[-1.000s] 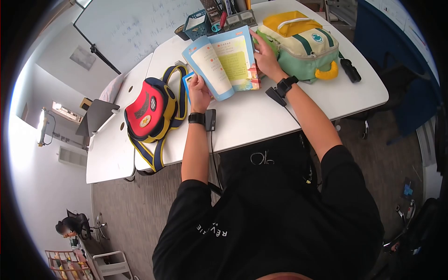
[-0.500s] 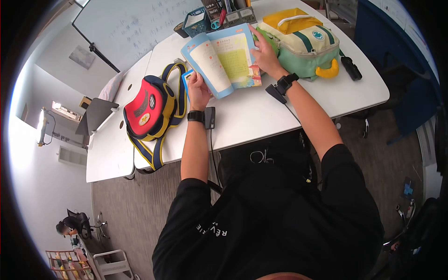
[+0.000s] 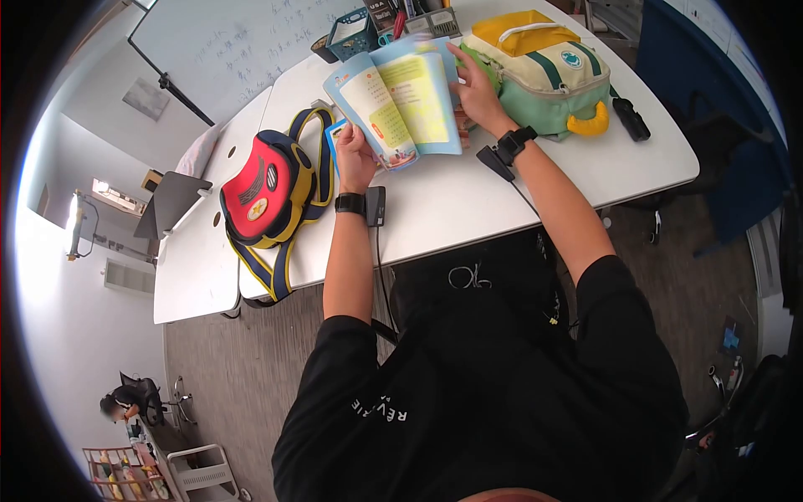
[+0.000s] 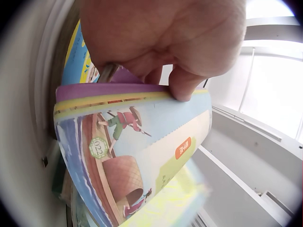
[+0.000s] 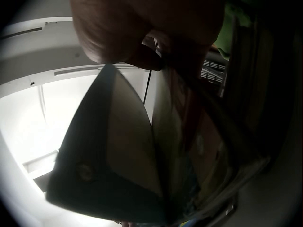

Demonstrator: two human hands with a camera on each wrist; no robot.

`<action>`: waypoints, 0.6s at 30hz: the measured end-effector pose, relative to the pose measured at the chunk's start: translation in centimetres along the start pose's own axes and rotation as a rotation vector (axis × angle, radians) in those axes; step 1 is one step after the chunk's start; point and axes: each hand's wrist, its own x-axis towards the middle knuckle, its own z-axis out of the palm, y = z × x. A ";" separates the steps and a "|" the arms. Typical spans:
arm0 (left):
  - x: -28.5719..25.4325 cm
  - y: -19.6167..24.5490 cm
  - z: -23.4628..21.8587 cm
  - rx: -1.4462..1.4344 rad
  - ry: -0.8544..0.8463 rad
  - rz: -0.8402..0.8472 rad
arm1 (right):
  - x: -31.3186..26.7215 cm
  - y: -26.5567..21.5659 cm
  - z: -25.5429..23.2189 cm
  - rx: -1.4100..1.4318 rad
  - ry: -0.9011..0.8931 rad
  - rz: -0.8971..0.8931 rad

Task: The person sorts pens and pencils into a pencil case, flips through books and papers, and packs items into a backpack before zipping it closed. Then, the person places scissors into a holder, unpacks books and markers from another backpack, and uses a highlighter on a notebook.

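An open book point(image 3: 368, 96) with pale blue page borders is held up over the white table point(image 3: 443, 205). My left hand point(image 3: 357, 159) grips its left side, and in the left wrist view the thumb presses the edge of a page picturing a boat. At the right side is my right hand point(image 3: 478, 94), holding the page edges between thumb and fingers; its fingers are partly hidden behind the book. One page near that hand is blurred with motion. In the dark right wrist view, pages point(image 5: 130, 127) fan apart below the right hand point(image 5: 151, 28).
A red and navy backpack point(image 3: 259, 188) lies left of the book. On the right sits a green and cream backpack point(image 3: 548, 79) with a yellow flap. Behind are a blue basket point(image 3: 355, 38) and a pen holder point(image 3: 431, 23). A whiteboard point(image 3: 226, 58) stands beyond.
Pages have been turned leftward: the left page now shows a yellow-green block and pictures, and another page is in blurred motion on the right. Both hands stay at the book's sides.
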 end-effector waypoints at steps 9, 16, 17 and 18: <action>0.0 -0.1 3.7 0.088 0.367 0.044 | 0.2 -0.1 -0.6 0.239 -0.005 0.065; -0.2 0.1 2.9 0.089 0.310 0.006 | 0.0 -0.6 0.2 0.052 -0.021 -0.030; -0.1 0.1 2.8 0.102 0.295 -0.002 | 0.0 -0.7 0.3 0.066 -0.023 -0.032; -0.1 0.1 2.7 0.102 0.295 -0.001 | 0.0 -0.8 0.4 0.081 -0.026 -0.030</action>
